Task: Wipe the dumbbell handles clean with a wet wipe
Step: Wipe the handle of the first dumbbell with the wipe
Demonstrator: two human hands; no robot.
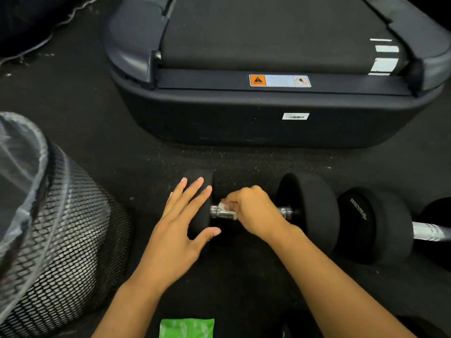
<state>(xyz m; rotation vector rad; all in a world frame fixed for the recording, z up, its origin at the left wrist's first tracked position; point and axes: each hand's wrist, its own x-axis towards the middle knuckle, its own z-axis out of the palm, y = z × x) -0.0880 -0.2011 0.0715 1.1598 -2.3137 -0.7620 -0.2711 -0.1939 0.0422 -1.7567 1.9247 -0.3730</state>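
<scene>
A black dumbbell [310, 211] lies on the dark floor in the middle of the view, its chrome handle [218, 212] running left to right. My right hand [253, 211] is curled over the handle and pinches a small white wet wipe [223, 206] against it. My left hand [185, 215] lies with straight fingers on the dumbbell's left weight head [199, 176], steadying it. A second dumbbell [375, 225] rests to the right, its chrome handle [429, 231] reaching the frame edge.
A black mesh waste bin [73, 235] with a clear liner stands at the left. A treadmill's rear end [268, 113] fills the floor beyond the dumbbells. A green wipe packet [186, 328] lies at the bottom edge between my forearms.
</scene>
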